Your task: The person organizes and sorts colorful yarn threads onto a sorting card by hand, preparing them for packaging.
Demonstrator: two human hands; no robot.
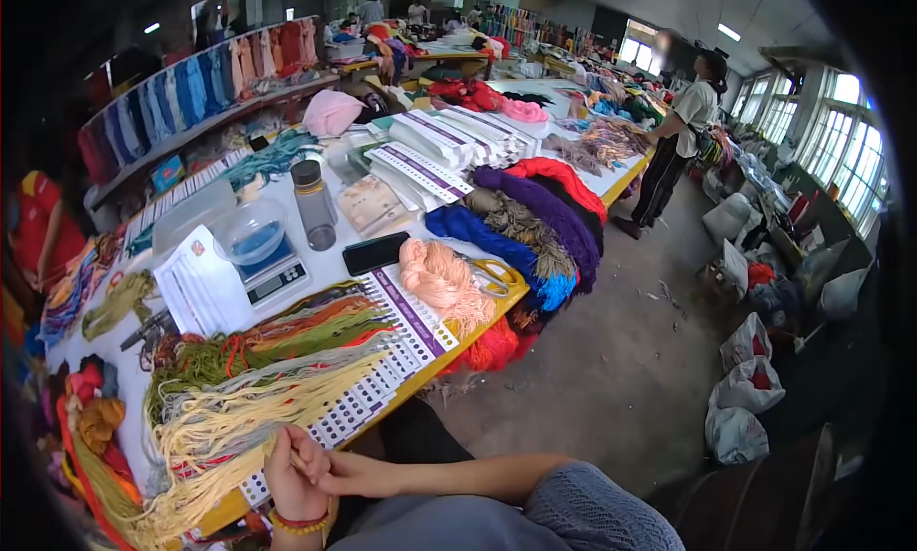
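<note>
My left hand (289,484), with beaded bracelets at the wrist, is curled at the table's near edge. It pinches a thin cream thread (300,460). My right hand (350,474) reaches in from the right in a grey sleeve, and its fingertips meet the left hand on the same thread. Just above both hands lies a long white punched card (406,346) with a purple stripe. Bundles of cream threads (239,413) and green and orange threads (263,341) are looped through it.
A peach yarn skein (439,279), yellow-handled scissors (495,274), a black phone (374,252), a scale with a plastic bowl (266,257) and a bottle (313,205) sit on the table. Blue, purple and red yarn (544,217) lies beyond. A person (683,131) stands in the aisle. Bags (745,398) sit on the floor.
</note>
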